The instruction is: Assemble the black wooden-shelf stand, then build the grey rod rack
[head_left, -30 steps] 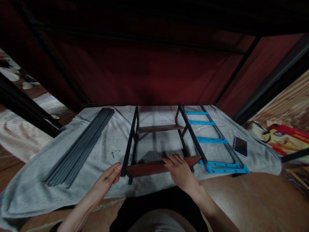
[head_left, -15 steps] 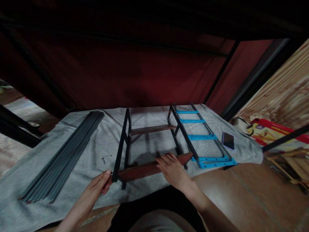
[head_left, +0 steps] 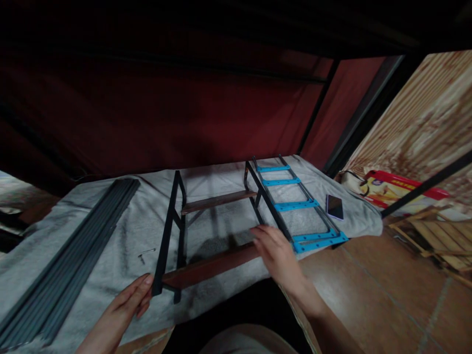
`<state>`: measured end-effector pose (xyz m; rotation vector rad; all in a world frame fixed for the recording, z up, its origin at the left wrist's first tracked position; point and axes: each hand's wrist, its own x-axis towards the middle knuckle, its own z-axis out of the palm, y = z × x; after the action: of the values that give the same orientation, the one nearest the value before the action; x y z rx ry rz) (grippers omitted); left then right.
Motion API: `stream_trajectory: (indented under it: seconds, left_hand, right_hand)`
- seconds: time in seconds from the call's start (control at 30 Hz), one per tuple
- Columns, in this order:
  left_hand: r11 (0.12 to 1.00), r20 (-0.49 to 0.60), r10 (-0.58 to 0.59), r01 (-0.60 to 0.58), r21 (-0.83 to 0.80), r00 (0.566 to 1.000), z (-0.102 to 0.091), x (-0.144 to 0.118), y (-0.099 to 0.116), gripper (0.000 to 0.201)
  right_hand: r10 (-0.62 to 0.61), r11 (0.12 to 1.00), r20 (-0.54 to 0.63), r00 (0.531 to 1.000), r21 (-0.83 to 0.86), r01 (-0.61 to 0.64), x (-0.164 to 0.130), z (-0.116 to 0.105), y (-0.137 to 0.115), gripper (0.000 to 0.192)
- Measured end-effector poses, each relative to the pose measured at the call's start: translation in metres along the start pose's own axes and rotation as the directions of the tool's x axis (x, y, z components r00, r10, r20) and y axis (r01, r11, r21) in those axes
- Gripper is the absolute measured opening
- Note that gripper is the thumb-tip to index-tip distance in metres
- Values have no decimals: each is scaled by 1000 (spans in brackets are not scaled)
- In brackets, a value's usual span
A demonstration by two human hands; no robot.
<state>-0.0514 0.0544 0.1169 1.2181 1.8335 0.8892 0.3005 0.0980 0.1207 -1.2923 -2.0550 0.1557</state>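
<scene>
**Right hand slides to the rack's right end**

Your right hand (head_left: 277,255) was lying flat on the middle of the front board (head_left: 210,265) half a second ago. Now it is at the right end of this board, near the right side frame (head_left: 266,201), and it looks blurred. The fingers are loosely spread and point toward the frame; I cannot tell if they hold something or only touch the board.

Your left hand (head_left: 127,302) is at the same place as before, at the lower end of the left side frame (head_left: 166,241). It is open, with the fingers straight, and the fingertips touch the black bar. It does not close around it.

The rack (head_left: 217,226) stands on the grey blanket (head_left: 110,255), with the second board (head_left: 217,200) behind the front one. The view has turned to the right since the earlier frames, so everything sits more to the left.

A small hex key (head_left: 145,253) lies on the blanket left of the rack. The grey rails (head_left: 73,260) lie further left. The blue ladder part (head_left: 295,204) lies just right of the rack, and a phone (head_left: 335,206) is beside it.
</scene>
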Motion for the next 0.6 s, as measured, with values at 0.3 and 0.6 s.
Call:
stream_trajectory:
  seconds: [0.3, 0.6]
  left_hand:
    - [997, -73, -81, 80, -16, 994, -3, 14, -25, 45]
    - [989, -49, 92, -85, 122, 995, 7, 12, -22, 47]
  right_hand:
    - [676, 572, 62, 734, 583, -577, -38, -14, 108, 53]
    - [618, 531, 96, 780, 680, -505, -29, -7, 97, 44]
